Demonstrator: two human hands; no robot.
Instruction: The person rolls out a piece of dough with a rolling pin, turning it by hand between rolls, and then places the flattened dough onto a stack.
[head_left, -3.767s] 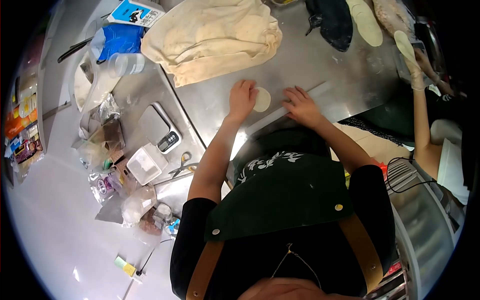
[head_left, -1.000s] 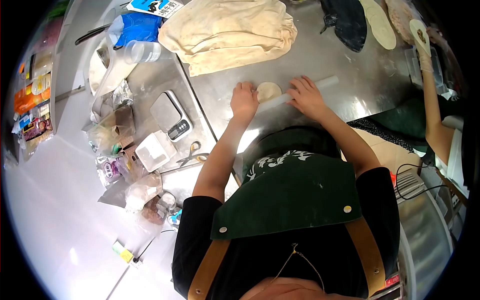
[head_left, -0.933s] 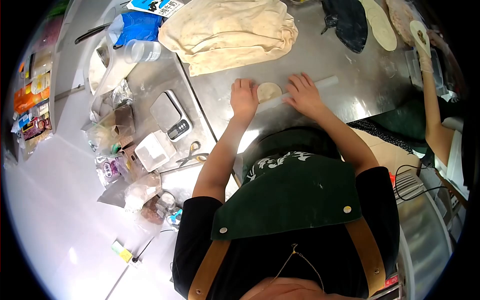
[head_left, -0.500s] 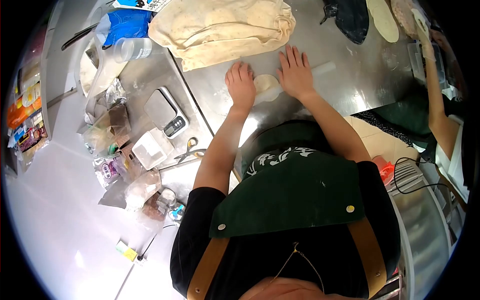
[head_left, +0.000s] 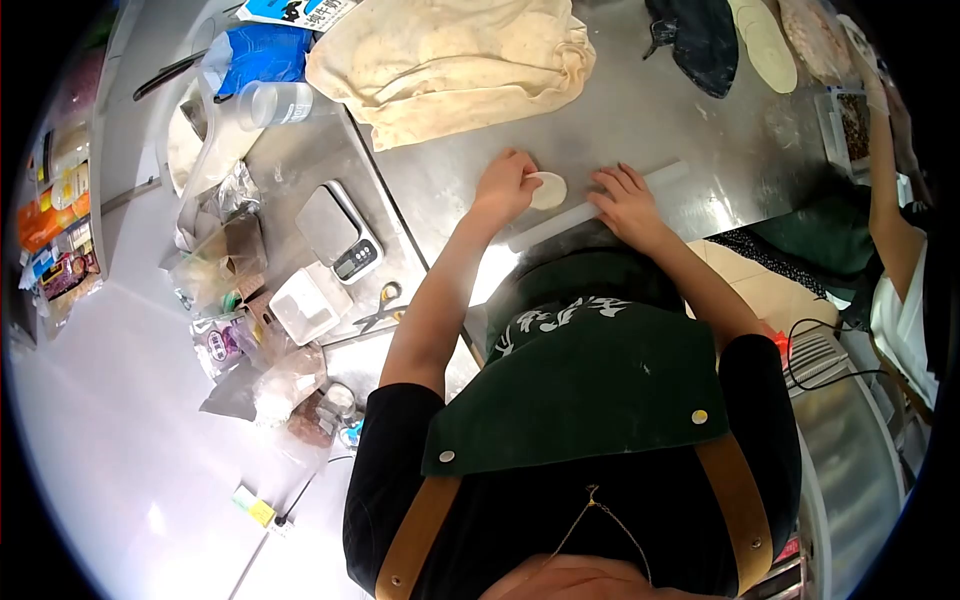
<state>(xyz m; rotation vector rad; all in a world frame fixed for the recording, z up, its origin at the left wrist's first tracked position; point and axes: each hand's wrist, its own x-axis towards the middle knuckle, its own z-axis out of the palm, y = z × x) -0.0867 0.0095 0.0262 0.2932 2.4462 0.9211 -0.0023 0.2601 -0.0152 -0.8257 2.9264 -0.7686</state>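
A small round disc of pale dough [head_left: 549,190] lies on the steel table [head_left: 640,120]. My left hand [head_left: 505,186] pinches its left edge with the fingertips. A long white rolling pin [head_left: 600,206] lies across the table just in front of the dough. My right hand [head_left: 630,204] rests flat on the pin, fingers spread, to the right of the dough.
A large cream cloth [head_left: 455,55] lies behind the dough. A digital scale [head_left: 340,238], scissors [head_left: 381,305], a white box [head_left: 296,305] and several bags sit at left. Rolled dough discs [head_left: 765,40] and a dark cloth [head_left: 700,35] lie far right, near another person's arm [head_left: 890,200].
The pin has rolled back toward me off the dough. My left hand left the pin and took the dough's edge; my right hand drew back with the pin.
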